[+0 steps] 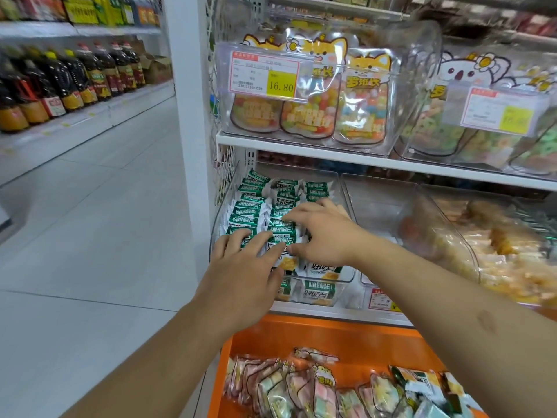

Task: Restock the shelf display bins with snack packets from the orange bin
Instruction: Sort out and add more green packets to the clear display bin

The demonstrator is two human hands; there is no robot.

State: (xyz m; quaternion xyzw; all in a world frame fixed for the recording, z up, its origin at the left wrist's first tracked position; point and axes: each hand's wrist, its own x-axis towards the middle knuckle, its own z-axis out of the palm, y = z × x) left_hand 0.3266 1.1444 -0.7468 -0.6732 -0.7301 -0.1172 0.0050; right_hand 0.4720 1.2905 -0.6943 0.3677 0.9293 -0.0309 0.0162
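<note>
Green-and-white snack packets (256,206) fill the clear display bin (346,277) on the lower shelf, both hands right on top of them. Left hand (244,267) lies flat, fingers straight and spread; right hand (325,233) has fingers curled, pinching a packet. Orange bin (301,333) sits below, holding pastel packets.

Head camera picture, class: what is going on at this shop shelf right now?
A person is restocking a shop shelf. Both hands are in the clear plastic display bin on the lower shelf, over rows of small green and white snack packets. The left hand lies on the packets with fingers spread, and the right hand touches them with curled fingers, seemingly tidying the rows. Below, the orange plastic bin holds more packets, mostly pastel ones. The neighbouring clear bin looks nearly empty.
</note>
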